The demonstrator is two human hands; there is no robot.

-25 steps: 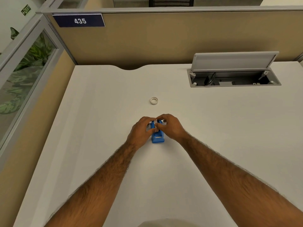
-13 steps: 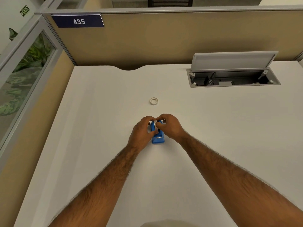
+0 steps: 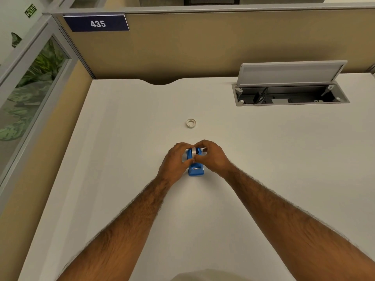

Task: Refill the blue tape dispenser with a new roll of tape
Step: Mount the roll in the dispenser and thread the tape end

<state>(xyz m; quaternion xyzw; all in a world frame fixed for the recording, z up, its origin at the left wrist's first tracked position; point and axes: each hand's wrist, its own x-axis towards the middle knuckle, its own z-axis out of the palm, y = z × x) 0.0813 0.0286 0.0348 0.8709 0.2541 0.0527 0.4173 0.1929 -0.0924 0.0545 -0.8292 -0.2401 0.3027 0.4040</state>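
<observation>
Just below the centre of the frame, the blue tape dispenser (image 3: 195, 166) sits on the white desk (image 3: 121, 138), flanked by both hands. The left hand (image 3: 176, 161) curls its fingers around the dispenser's left side, probably to steady it. The right hand (image 3: 211, 157) pinches the tape roll (image 3: 194, 151) standing in the cradle, likely seating it. A white ring (image 3: 190, 123), perhaps the spent core, lies apart above them.
</observation>
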